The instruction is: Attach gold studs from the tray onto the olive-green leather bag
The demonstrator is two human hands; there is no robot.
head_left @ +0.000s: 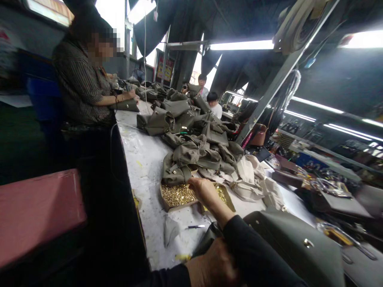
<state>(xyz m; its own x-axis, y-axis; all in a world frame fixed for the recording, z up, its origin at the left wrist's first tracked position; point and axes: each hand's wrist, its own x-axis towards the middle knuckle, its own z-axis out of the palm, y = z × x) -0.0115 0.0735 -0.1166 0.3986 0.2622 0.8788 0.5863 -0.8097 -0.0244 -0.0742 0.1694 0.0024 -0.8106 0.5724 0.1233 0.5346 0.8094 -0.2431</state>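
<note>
My right hand (206, 193) reaches over a shallow box of small gold-coloured metal pieces (178, 195), fingertips pinched at its right edge; what they hold, if anything, is too small to make out. A second tray of gold pieces (223, 195) lies just beyond my right wrist, partly covered by it. Near the bottom, my left hand (212, 265) is closed on the edge of a dark grey-green bag (296, 243) with a metal clasp, partly hidden by my right sleeve.
Grey-green bags (194, 149) are heaped beyond the boxes, with beige bags (248, 179) to their right. A pen (196, 227) lies on the white table (143, 159). A person (86, 79) works at far left; others sit behind the heap. A metal post (266, 95) slants at right.
</note>
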